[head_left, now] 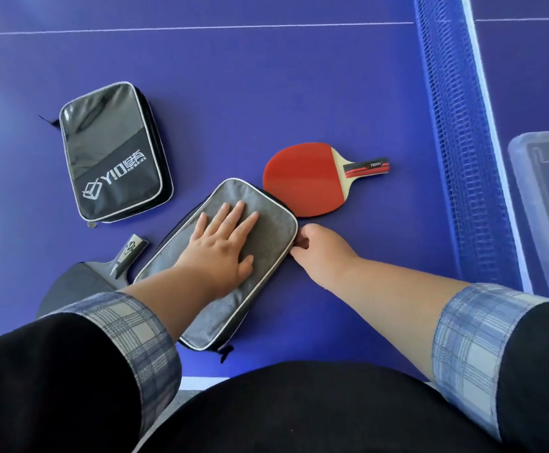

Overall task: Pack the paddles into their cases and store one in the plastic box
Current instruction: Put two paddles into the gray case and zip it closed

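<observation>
A grey paddle case (266,243) lies diagonally on the blue table. My left hand (224,243) rests flat on top of it, fingers spread. At the case's right edge my right hand (318,246) pinches something small, probably the zipper pull; the fingertips hide it. A red paddle (302,179) lies just beyond the case, handle pointing right. A black paddle (83,282) lies at the left, partly under my left sleeve. A second case (113,152), black with white lettering, lies closed at the far left. The clear plastic box (547,204) stands at the right edge.
The blue net (459,132) runs from top to bottom between the paddles and the plastic box. A white line (201,27) crosses the table at the back. The table's near edge (201,382) is just in front of my body.
</observation>
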Motion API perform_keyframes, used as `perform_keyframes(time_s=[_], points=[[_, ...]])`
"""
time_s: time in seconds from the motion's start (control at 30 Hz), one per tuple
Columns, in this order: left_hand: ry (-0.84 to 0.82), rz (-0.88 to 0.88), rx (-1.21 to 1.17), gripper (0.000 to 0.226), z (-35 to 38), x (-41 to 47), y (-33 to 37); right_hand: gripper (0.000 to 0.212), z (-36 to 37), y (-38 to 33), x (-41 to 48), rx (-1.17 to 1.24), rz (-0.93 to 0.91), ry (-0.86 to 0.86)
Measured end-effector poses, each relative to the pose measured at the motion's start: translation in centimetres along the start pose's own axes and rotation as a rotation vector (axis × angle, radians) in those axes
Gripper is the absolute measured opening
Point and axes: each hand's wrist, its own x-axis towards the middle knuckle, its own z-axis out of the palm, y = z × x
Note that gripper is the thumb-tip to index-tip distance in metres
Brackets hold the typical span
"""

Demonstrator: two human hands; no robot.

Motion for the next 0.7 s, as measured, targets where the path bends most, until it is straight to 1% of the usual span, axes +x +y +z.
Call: perform_keyframes(time_s=[0.13,0.23,0.3,0.37,0.47,0.57,0.63,0.7], points=[[-0.024,0.141,0.062,0.079,-0.3,-0.3,-1.0,0.018,0.7,0.3,-1.5,-0.086,0.005,0.008],[-0.032,0.221,0.087,0.078,-0.4,-0.7,-1.6,0.018,1.6,0.1,-2.6,-0.036,0.030,0.011],[-0.035,0.257,0.100,0.077,-0.5,-0.8,-1.7,0.022,2.1,0.1,-3.3,0.035,0.053,-0.002],[-0.045,0.304,0.125,0.077,-0.3,-0.9,-1.8,0.024,2.7,0.3,-3.9,0.042,0.071,0.002],[-0.047,0.398,0.161,0.078,0.1,-0.8,-1.7,0.020,3.5,1.1,-4.8,-0.013,0.121,0.067],[-0.049,0.514,0.214,0.079,0.3,-0.2,-1.7,0.022,4.2,1.6,-6.3,0.006,0.163,0.119],[-0.067,0.603,0.244,0.081,0.2,0.4,-2.0,0.018,4.7,1.7,-7.8,0.013,0.175,0.140],[-0.078,0.696,0.280,0.080,0.1,0.9,-2.3,0.009,5.6,1.9,-9.4,0.039,0.181,0.156]])
